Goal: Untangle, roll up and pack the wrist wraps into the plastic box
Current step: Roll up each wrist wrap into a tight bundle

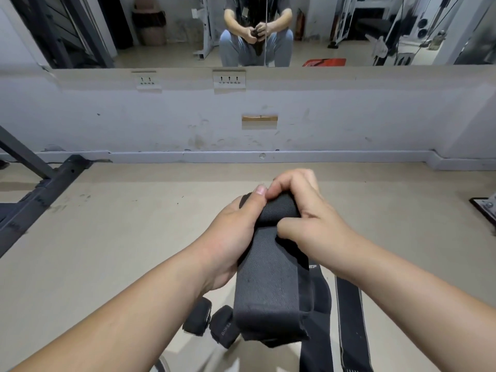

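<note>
— Where is the wrap?
— Held above the floor. The left hand and right hand are pressed close together, both gripping the rolled top end of the black wrap, and its loose tail hangs down.
— And below?
— Two rolled wraps lie side by side on the floor, a long strap flat nearby.

matt woven cloth wrap, smooth floor

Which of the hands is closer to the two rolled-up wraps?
Left. The left hand grips the loose wrap just above the rolled-up wraps; the right hand pinches it farther off to the right.
</note>
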